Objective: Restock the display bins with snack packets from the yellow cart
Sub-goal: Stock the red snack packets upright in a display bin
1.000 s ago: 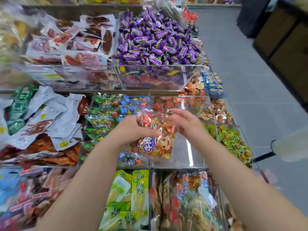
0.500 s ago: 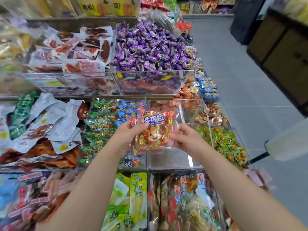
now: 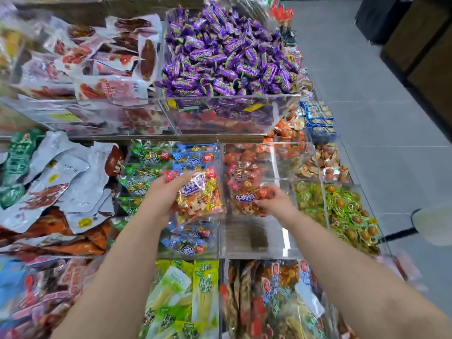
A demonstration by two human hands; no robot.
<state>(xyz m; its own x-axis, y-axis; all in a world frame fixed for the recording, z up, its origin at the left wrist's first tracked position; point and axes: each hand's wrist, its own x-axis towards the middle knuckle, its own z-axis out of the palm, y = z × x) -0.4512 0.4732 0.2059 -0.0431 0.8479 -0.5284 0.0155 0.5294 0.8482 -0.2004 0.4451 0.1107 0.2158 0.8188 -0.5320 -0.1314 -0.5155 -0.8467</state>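
Clear display bins (image 3: 297, 152) full of snacks sat in rows. The left hand (image 3: 162, 195) held a yellow snack packet (image 3: 199, 200), fingers (image 3: 176, 179) clamped on it, above the blue packets (image 3: 193, 241). The right hand (image 3: 278, 204) pinched a red snack packet (image 3: 244, 199) inside the half-empty bin (image 3: 256, 241).

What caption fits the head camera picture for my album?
Left hand holds one cartoon snack packet; right hand holds a second packet in a clear bin.

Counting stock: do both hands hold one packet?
No: left hand grips a clear cartoon-printed sweet packet, right hand a separate red snack packet.
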